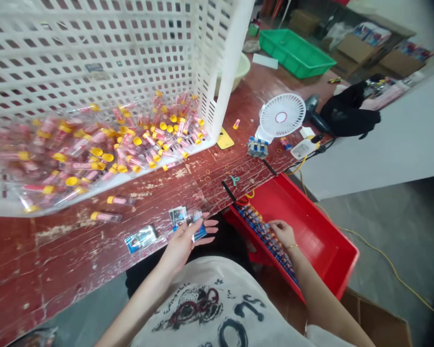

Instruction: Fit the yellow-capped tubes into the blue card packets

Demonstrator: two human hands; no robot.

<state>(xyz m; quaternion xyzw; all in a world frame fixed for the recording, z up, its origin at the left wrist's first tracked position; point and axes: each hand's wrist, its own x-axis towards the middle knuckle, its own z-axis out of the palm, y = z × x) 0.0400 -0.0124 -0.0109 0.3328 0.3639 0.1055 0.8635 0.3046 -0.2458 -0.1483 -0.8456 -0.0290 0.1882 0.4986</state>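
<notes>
My left hand (184, 238) is above the table's front edge, its thumb pressing a small clear-and-blue tube (198, 231) against the fingers, which are otherwise stretched out. Just behind it lie small printed cards (177, 215), partly covered by the hand. To its left a stack of blue printed cards (141, 238) rests on the wood. My right hand (282, 233) reaches into the red tray (321, 241), fingertips pinched at a row of small blue-and-orange pieces (264, 236) along the tray's near-left wall. Whether a piece is between those fingertips is too small to tell.
A white basket (219, 115) holds many clear tubes with yellow caps (130, 144); two more tubes (106, 217) lie before it. A white fan (282, 115), a banded blue bundle (257, 147), rubber bands and a green tray (296, 53) stand along the table. A yellow cable crosses the floor.
</notes>
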